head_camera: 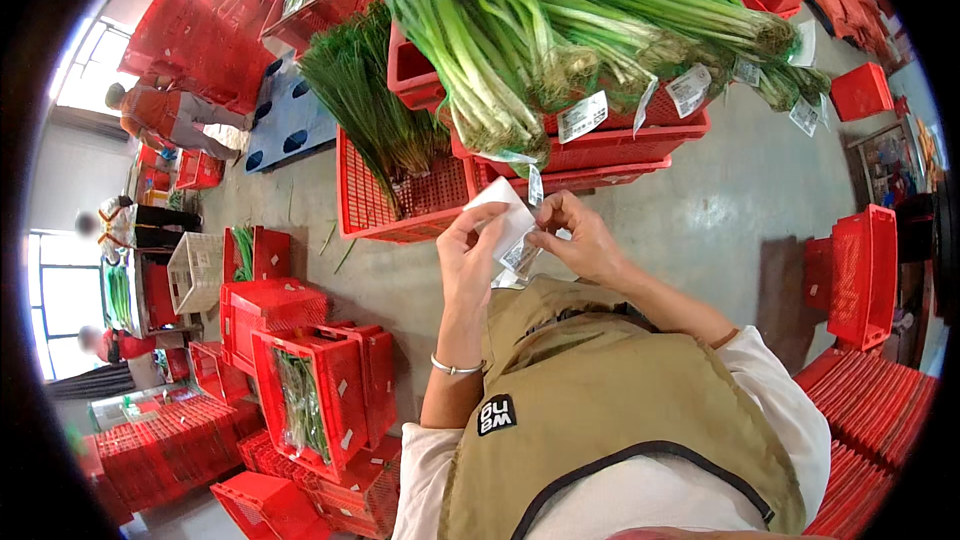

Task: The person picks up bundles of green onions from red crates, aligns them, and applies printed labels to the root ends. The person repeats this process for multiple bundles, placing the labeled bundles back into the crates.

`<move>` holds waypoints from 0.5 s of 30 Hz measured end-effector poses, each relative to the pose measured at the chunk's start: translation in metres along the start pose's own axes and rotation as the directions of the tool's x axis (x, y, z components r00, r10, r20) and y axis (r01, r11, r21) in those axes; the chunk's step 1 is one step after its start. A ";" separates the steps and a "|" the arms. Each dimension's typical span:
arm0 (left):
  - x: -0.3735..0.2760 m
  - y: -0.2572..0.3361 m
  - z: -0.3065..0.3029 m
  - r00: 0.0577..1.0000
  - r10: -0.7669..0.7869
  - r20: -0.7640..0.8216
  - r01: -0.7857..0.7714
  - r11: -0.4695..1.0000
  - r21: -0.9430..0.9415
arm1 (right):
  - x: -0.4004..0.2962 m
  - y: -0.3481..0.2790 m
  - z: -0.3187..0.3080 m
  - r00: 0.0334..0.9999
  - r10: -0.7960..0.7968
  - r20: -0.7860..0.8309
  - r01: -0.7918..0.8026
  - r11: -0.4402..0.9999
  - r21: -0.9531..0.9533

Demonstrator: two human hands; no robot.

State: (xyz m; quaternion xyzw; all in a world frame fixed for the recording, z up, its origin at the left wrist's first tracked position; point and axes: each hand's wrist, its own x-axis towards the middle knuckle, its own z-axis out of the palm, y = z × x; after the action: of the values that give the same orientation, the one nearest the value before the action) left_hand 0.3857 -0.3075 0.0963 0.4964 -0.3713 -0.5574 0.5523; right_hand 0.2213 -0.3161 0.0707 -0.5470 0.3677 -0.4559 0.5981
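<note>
My left hand [474,255] grips a strip of printed white labels [513,219] in front of my apron. My right hand [581,234] has thumb and fingers pinched at the strip's right edge, by a printed label. Just beyond my hands, bundles of green onions [487,90] lie across stacked red plastic crates [637,141], roots towards me. White tags [582,118] hang from several bundles near the roots. One narrow tag [535,185] dangles just above my fingers.
Left of the stack, a red crate [442,223] holds thin dark-green stalks [375,112]. More red crates [315,390] stand at left, some with bagged greens. A blue pallet [300,116] lies on the floor. Several people work at far left, one person [169,116] bending. Crates [862,277] stand at right.
</note>
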 end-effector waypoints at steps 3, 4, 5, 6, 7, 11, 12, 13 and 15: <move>0.001 0.003 -0.006 0.998 -0.062 -0.003 0.062 0.998 0.029 | 0.003 -0.007 0.002 0.996 -0.086 0.038 0.092 0.972 -0.217; 0.001 0.005 -0.006 0.996 -0.082 -0.023 0.083 0.996 0.031 | 0.002 -0.007 0.003 0.996 -0.074 0.041 0.082 0.973 -0.217; -0.001 0.005 -0.007 0.998 -0.060 -0.034 0.061 0.998 0.015 | 0.000 -0.008 0.004 0.997 -0.063 0.044 0.071 0.974 -0.216; 0.000 0.006 -0.009 0.999 -0.034 -0.042 0.034 0.999 0.003 | 0.000 -0.009 0.006 0.997 -0.057 0.044 0.065 0.974 -0.215; 0.000 0.006 -0.009 0.999 -0.009 -0.049 0.008 1.000 -0.009 | -0.001 -0.012 0.007 0.998 -0.058 0.034 0.064 0.975 -0.212; 0.002 0.009 -0.009 0.998 0.014 -0.058 -0.010 0.998 0.065 | -0.001 -0.018 0.009 0.978 -0.201 0.049 0.205 0.918 -0.340; 0.002 0.011 -0.007 0.998 0.009 -0.060 -0.005 0.998 0.055 | -0.001 -0.018 0.008 0.961 -0.266 0.072 0.272 0.872 -0.408; 0.002 0.013 -0.006 0.998 0.003 -0.062 0.000 0.999 0.045 | -0.002 -0.018 0.008 0.956 -0.286 0.066 0.287 0.866 -0.409; 0.004 0.015 -0.005 0.997 0.011 -0.076 -0.008 0.999 0.036 | -0.001 -0.022 0.008 0.942 -0.329 0.060 0.323 0.852 -0.412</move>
State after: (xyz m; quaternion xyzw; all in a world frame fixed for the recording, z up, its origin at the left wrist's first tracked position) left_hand 0.3951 -0.3128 0.1092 0.5252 -0.3621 -0.5288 0.5599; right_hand 0.2257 -0.3124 0.0937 -0.7131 0.3622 -0.4653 0.3791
